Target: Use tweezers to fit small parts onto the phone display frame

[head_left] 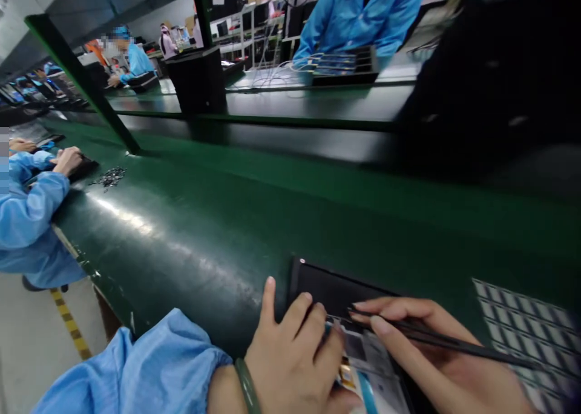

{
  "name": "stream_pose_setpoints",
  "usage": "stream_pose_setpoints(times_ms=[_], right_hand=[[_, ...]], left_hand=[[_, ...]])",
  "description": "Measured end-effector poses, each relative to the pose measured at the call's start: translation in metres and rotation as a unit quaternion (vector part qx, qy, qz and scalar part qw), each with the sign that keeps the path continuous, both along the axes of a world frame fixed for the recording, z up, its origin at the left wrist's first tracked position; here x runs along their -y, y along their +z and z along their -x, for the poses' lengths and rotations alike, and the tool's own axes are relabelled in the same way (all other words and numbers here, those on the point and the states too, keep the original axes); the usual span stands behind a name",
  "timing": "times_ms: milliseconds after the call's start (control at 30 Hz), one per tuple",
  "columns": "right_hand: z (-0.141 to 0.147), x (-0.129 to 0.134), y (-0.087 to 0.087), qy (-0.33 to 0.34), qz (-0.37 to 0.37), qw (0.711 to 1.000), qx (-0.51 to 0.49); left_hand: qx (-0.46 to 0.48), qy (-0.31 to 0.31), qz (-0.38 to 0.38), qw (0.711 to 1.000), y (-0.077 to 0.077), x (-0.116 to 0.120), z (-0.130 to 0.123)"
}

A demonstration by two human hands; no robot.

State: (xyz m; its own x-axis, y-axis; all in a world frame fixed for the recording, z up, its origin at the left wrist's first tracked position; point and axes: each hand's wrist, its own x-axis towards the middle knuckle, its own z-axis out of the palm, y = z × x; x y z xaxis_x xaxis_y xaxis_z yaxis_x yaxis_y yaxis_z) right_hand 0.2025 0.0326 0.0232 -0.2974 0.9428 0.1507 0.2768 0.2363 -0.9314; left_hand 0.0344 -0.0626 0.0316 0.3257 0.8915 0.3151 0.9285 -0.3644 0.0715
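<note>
My left hand (295, 353) lies over a flat black device (336, 284), fingers apart and bent, their tips touching its inner parts; the little finger points out to the side. Slim black tweezers (472, 345) are pinched in my right hand (449, 368), their tips near my left fingertips at the device. Below the hands, a clear film with a blue strip (367, 393) and a small gold-coloured patch (347, 374) shows on the device. What the tweezer tips touch is too small to make out. My hands partly cover the device.
A sheet with rows of pale rectangular pieces (508, 311) lies at the right. Small dark parts (111, 177) are heaped at the far left, near a co-worker's hand (68, 160). A green post (86, 87) rises from the green bench (204, 220). A large dark object (490, 87) stands at the upper right.
</note>
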Motion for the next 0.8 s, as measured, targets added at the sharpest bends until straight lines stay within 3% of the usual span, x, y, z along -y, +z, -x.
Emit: stream_pose_setpoints(times_ms=[133,533,800], right_hand=[[0.002,0.004,0.012,0.069,0.01,0.998,0.004],[0.002,0.011,0.01,0.095,0.008,0.995,0.022],[0.003,0.013,0.014,0.091,-0.035,0.994,0.051]], left_hand=[[0.004,0.005,0.038,0.999,0.003,0.003,-0.001],[0.025,0.013,0.037,0.999,0.003,0.007,-0.004],[0.031,0.014,0.023,0.999,0.002,0.006,-0.005]])
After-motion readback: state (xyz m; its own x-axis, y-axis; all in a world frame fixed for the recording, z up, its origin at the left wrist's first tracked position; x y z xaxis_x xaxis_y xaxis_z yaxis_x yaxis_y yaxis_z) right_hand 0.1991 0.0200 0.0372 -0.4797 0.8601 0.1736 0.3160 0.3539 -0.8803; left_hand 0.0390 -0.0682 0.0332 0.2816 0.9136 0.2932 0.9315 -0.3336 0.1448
